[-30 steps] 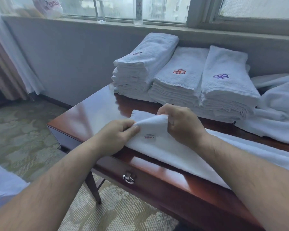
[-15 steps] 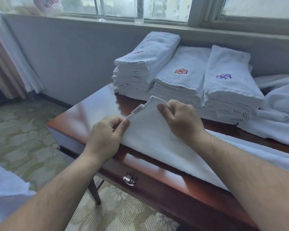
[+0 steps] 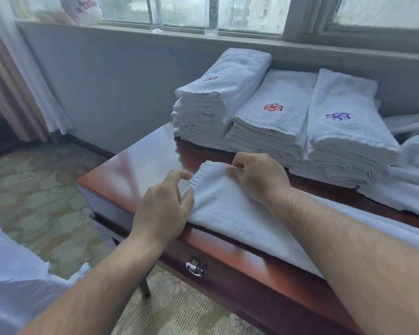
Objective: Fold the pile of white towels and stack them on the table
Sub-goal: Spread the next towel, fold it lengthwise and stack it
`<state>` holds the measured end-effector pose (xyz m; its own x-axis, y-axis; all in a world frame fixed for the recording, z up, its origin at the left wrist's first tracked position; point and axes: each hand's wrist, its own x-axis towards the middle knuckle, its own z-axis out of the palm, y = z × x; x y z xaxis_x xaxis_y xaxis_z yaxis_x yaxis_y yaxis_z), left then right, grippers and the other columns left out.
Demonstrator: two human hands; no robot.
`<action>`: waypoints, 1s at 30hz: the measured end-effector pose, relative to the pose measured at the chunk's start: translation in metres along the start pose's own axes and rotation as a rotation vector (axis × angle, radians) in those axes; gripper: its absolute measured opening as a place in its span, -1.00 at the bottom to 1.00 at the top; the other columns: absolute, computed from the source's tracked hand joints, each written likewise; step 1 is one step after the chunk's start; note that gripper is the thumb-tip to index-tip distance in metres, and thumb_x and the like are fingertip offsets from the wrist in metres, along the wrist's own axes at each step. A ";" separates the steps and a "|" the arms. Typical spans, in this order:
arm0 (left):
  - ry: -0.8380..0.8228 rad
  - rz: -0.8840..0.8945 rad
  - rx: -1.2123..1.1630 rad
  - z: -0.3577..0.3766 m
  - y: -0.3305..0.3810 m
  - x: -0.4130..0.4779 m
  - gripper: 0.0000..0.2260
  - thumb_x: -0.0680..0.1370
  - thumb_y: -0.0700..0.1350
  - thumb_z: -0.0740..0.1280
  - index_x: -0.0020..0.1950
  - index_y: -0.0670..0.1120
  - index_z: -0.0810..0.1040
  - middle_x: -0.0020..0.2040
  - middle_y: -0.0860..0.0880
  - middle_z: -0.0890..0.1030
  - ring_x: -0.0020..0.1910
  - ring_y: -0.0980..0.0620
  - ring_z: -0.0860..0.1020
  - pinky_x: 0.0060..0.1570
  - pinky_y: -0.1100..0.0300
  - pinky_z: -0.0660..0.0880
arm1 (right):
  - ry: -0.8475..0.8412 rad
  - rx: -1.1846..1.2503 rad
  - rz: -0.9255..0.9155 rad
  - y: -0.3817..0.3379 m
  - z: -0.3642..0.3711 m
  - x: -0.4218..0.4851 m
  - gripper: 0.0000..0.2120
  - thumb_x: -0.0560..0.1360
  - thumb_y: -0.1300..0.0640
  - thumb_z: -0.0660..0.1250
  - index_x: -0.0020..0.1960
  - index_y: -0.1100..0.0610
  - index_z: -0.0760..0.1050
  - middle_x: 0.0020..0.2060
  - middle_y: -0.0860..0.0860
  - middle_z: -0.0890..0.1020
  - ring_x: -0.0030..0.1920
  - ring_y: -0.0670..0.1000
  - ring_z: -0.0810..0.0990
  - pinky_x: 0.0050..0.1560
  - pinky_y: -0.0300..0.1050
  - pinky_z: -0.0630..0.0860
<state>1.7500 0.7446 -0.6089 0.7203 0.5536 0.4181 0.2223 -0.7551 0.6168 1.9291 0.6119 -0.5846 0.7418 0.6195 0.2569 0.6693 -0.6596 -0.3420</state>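
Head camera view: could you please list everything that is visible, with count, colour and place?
towel being folded: one, white, along the table's near edge
folded stacks: three, white, back of the table under the window
unfolded towels: a white heap, count unclear, right of the stacks
table: one, red-brown glossy wood
drawer pull: one, silver, table front
glasses: two, clear, on the window sill
plastic bag: one, white, sill at left
curtain: beige and white, far left
left hand: touches the towel's near corner
right hand: pinches the towel's far corner
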 end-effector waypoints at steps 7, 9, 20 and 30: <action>-0.133 -0.091 0.219 -0.001 0.007 0.006 -0.79 0.60 0.03 0.25 0.24 0.11 0.46 -0.12 0.01 0.60 -0.02 -0.13 0.56 0.00 -0.05 0.52 | 0.017 -0.064 0.027 0.012 -0.007 -0.023 -0.77 0.57 -0.18 0.29 0.00 -0.02 0.50 -0.13 -0.10 0.54 -0.02 0.03 0.54 -0.02 0.00 0.41; -0.144 -0.098 0.274 -0.001 0.010 0.007 -0.74 0.60 -0.01 0.24 0.29 0.07 0.45 0.01 -0.01 0.57 0.08 -0.12 0.53 0.09 -0.05 0.48 | 0.022 -0.105 0.037 0.025 -0.017 -0.040 -0.74 0.57 -0.20 0.28 0.06 -0.02 0.50 -0.05 -0.08 0.59 0.03 0.04 0.55 0.06 0.02 0.42; -0.420 0.374 0.140 0.079 0.107 0.020 -0.67 0.64 0.05 0.26 0.42 0.12 0.46 0.35 0.10 0.44 0.35 0.02 0.34 0.37 0.06 0.26 | -0.023 -0.076 0.249 0.134 -0.092 -0.134 -0.75 0.54 -0.22 0.29 -0.14 -0.07 0.51 -0.25 -0.16 0.58 -0.14 -0.03 0.55 -0.04 -0.03 0.39; -0.425 0.401 0.106 0.132 0.143 0.036 -0.94 0.63 0.05 0.29 -0.02 0.12 0.48 0.01 0.16 0.49 0.13 0.01 0.43 0.10 0.04 0.28 | 0.095 -0.060 0.287 0.182 -0.112 -0.155 -0.80 0.61 -0.06 0.28 -0.18 -0.15 0.38 -0.22 -0.13 0.53 -0.16 -0.03 0.44 -0.05 -0.04 0.29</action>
<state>1.8942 0.6098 -0.5933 0.9568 0.0445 0.2874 -0.0734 -0.9192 0.3868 1.9410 0.3482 -0.5851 0.8998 0.3630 0.2421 0.4307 -0.8278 -0.3595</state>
